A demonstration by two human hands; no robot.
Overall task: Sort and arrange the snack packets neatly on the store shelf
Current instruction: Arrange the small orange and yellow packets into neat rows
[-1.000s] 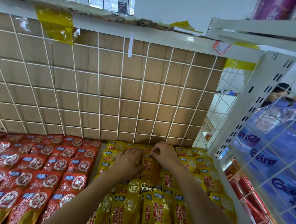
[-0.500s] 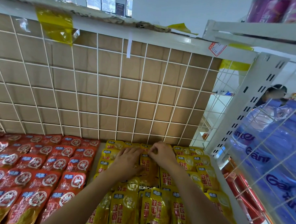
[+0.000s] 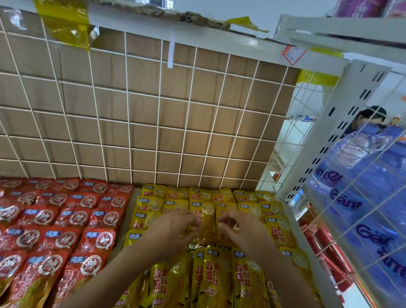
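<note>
Our left hand (image 3: 173, 226) and right hand (image 3: 241, 229) curl their fingers on the yellow packets (image 3: 214, 284); blur hides whether they pinch one. Red packets (image 3: 51, 240) lie beside.

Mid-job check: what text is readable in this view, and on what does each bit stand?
"双面金钱肚": yellow packets.
"辣": red packets.
"KONCH", cut off: dark packet.
"Gant", partly: blue water bottles.
Red tag on the shelf rail: too small to read.
</note>
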